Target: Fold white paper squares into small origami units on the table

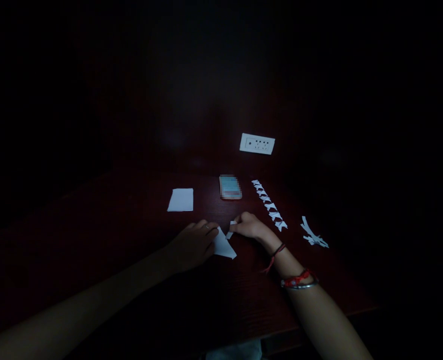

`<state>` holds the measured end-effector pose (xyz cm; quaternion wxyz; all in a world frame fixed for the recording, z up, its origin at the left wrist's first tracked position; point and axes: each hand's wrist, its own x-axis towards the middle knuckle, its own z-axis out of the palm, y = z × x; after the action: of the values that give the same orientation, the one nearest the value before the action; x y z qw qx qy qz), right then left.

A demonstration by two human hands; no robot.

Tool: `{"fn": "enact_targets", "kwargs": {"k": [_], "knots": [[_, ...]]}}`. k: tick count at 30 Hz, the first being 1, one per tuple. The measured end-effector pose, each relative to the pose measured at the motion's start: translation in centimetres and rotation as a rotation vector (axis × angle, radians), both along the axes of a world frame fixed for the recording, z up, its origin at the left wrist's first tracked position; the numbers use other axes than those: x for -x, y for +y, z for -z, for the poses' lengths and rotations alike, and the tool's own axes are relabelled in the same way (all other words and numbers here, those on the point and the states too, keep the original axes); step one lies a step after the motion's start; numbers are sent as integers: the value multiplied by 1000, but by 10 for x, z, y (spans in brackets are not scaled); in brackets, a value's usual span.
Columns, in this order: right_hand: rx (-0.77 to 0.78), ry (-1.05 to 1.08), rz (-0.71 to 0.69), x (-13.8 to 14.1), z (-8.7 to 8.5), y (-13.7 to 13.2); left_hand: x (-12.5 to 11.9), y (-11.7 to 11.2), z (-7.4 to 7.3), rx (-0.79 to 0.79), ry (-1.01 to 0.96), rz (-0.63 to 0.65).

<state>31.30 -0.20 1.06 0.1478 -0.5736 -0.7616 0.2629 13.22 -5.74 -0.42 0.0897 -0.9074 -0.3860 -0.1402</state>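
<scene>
My left hand [196, 243] presses a white folded piece of paper [224, 247] to the dark red table, its fingers curled over the paper's left side. One finger wears a ring. My right hand [248, 225] pinches a narrow paper strip [229, 234] between thumb and fingers, beside the paper's upper right edge. Whether the strip is still joined to the paper, I cannot tell. To the right of that hand runs a row of small folded white paper pieces [270, 205]. A loose pile of white paper strips [314, 239] lies farther right.
A stack of white square paper [180, 200] lies on the table [131, 210] at left. A small blue-topped block [230, 187], its top pixelated, sits at the back. Behind it a white socket panel [257, 144] is on the wall. The surroundings are very dark.
</scene>
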Motion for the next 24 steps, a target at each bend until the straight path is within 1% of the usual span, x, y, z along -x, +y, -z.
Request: {"fn": "enact_targets", "kwargs": {"k": [3,6,8,11,13,15,17,20,21,24], "knots": [[30,24,10,-12,-1,4,3,4,8,-11,-4,-1],[40,46,12,-25,-4,7,5,5,12,-13,-23,12],[41,68,9,-33,-8,4,5,3,10,-10,-48,9],[29,162,-6,-50,-17,-7,5,-2,4,-19,-85,-6],[13,220,-7,-71,-25,-19,2,-5,0,-48,-106,-14],[-36,213,64,-101,-32,-29,-7,-7,-6,-80,-122,-9],[-60,153,167,-136,-39,-36,-24,-7,-14,-99,-135,23],[-52,18,321,-180,-46,-40,-65,-2,-27,-104,-158,103],[-42,-79,381,-191,-47,-40,-82,0,-32,-105,-162,130],[-64,-193,464,-210,-48,-41,-129,6,-41,-78,-114,219]]}}
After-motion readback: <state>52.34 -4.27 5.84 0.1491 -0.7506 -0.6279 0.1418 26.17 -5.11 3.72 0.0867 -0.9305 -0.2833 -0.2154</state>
